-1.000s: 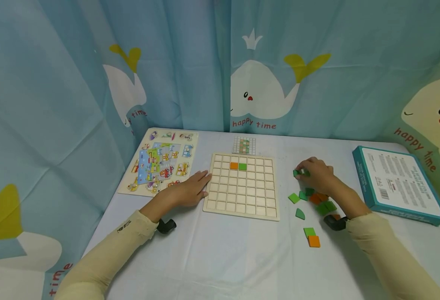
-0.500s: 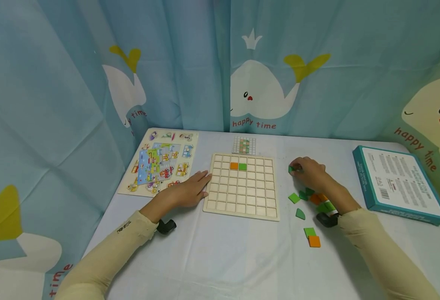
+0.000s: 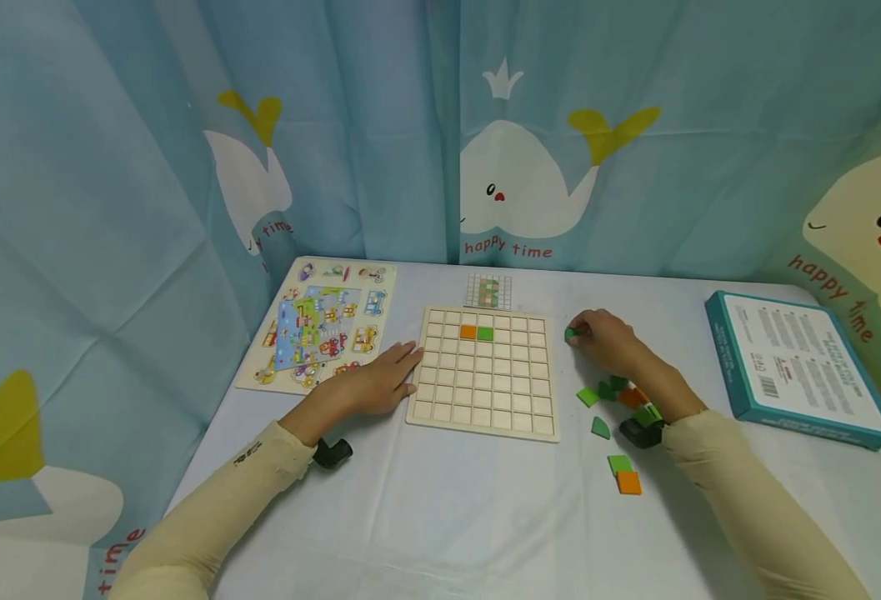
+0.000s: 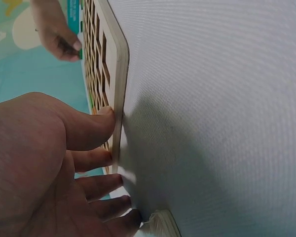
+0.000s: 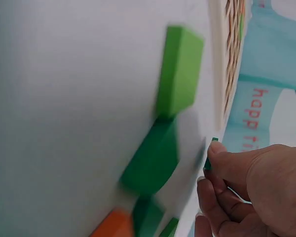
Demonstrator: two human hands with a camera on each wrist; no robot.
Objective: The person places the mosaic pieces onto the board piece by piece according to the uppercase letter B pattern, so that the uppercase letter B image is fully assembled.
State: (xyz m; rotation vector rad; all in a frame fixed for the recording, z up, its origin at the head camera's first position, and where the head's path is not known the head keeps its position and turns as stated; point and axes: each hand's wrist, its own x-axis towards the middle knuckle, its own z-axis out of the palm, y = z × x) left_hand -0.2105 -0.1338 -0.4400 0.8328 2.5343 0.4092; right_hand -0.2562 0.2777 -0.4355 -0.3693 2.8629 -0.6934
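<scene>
A wooden grid board [image 3: 485, 392] lies on the white table, with an orange square tile [image 3: 468, 332] and a green square tile [image 3: 485, 334] side by side in its upper cells. My left hand [image 3: 380, 379] rests against the board's left edge; in the left wrist view its thumb and fingertips meet the rim. Just right of the board, my right hand [image 3: 605, 340] pinches a dark green tile [image 5: 210, 155] between thumb and fingers. Part of that tile is hidden by the fingers. A light green tile [image 5: 180, 71] and a dark green curved tile [image 5: 153, 160] lie below that hand.
More loose tiles, including a quarter-round one [image 3: 601, 428] and an orange square [image 3: 628, 483], lie right of the board. A small printed pattern card [image 3: 488, 292] lies behind it. A picture puzzle [image 3: 320, 325] sits left, a teal box [image 3: 808, 367] right.
My right hand has moved left toward the board, carrying the dark green tile away from the loose pile. The left hand stays at the board's edge.
</scene>
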